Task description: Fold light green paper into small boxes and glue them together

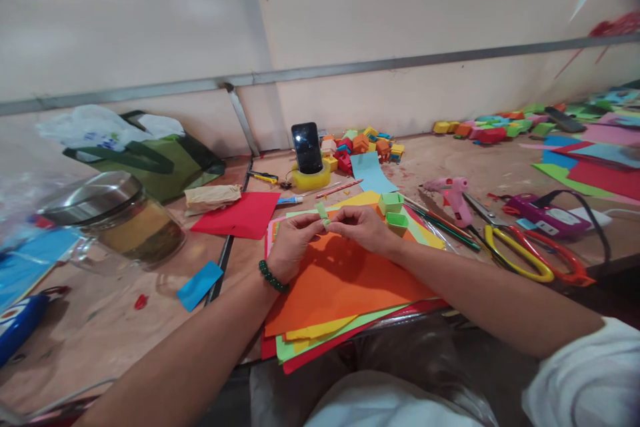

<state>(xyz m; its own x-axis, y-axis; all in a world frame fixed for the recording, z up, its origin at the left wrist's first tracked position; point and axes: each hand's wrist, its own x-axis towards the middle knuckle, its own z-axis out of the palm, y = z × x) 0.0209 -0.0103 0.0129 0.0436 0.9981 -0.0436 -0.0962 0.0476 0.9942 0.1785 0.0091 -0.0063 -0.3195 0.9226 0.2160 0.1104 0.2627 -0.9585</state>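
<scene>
1. The left hand (pixel 293 245), wearing a green bead bracelet (pixel 273 277), pinches a pale-green paper strip (pixel 323 211) between its fingers.
2. The right hand (pixel 367 230) also has fingers clamped on it, above an orange paper sheet (pixel 345 287).
3. Two light-green paper boxes (pixel 397 221) sit just beside the right hand.

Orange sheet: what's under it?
Under the orange sheet, yellow, green and red paper show along its near edge; their covered parts, and anything else beneath, cannot be seen.

dark green beaded bracelet (pixel 273 278), loose white sleeve (pixel 585 377), bare forearms (pixel 200 340), pale garment (pixel 387 403)
</scene>
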